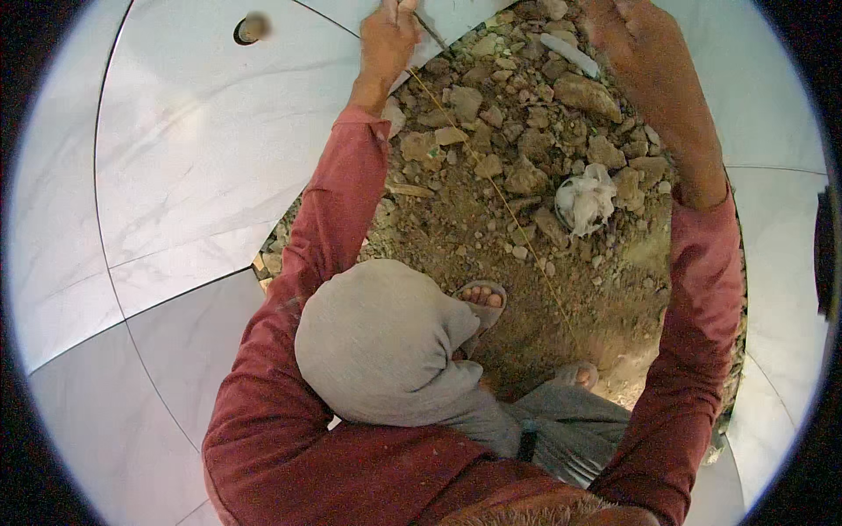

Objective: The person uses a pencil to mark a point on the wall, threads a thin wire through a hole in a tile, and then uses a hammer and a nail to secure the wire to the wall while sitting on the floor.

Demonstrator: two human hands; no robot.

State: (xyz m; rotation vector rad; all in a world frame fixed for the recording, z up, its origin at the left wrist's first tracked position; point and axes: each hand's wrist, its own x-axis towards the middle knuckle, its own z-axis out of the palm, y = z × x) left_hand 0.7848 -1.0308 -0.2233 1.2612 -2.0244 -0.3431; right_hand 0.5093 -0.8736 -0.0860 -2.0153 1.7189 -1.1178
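Observation:
At the top edge of the view, my left hand (pixel 388 39) is closed, with its fingers curled over the edge of the pale marbled tiles (pixel 202 149). What it grips, if anything, I cannot make out. My right hand (pixel 624 31) reaches to the same top edge, over the far right of the rubble (pixel 526 140). Its fingers are blurred and partly cut off. A thin yellow string (pixel 500 195) runs from beside my left wrist down across the bare soil. Broken stones and dirt lie between my two arms.
A crumpled white plastic bag (pixel 586 200) lies among the stones. A round hole (pixel 253 30) pierces a tile at upper left. Grey tiles (pixel 189 351) lie at lower left, more pale tiles (pixel 776 263) at right. My sandalled foot (pixel 481 298) stands on the soil beside my bent knee.

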